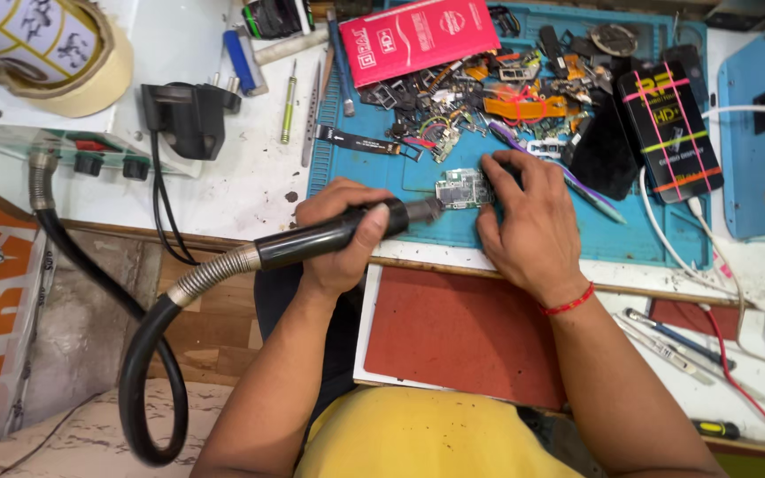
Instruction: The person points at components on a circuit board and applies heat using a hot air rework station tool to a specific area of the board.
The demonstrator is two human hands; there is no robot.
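Left hand [343, 232] fingers clamp the hot-air wand [338, 233]; right hand [524, 221] fingers pin the circuit board [462, 188]. Heating underway; steady nozzle needed.

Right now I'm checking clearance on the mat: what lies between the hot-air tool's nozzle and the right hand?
Only the small circuit board; the head view shows the nozzle at its left edge and the right hand holding its right side.
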